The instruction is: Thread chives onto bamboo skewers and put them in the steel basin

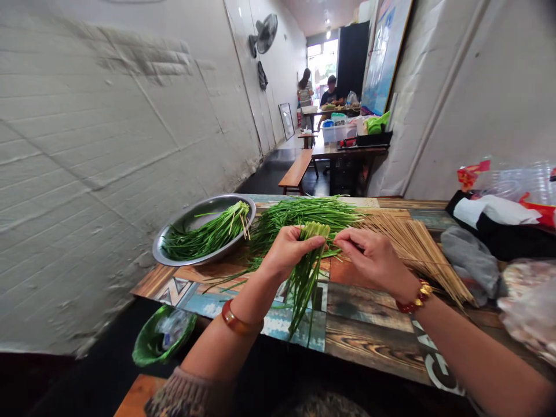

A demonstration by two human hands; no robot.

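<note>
My left hand [284, 252] is closed around a bunch of garlic chives [304, 295], pale cut ends up, long green leaves hanging over the table's near edge. Close to those ends, my right hand [369, 249] pinches its thumb and fingers together; what sits between them is too small to make out. Behind the bunch lies a heap of loose chives [299, 211]. Thin bamboo skewers [428, 252] are spread in a pile beyond and right of my right hand. On the left, a metal basin [161, 255] contains chives [204, 234] with skewers through their pale ends.
A grey plastic bag [471, 260] and a clear bag [530, 307] occupy the wooden table's [369, 333] right side. Below its left edge is a green-lined bin [141, 341]. Farther back stand a bench [297, 168], another table [347, 152] and two people.
</note>
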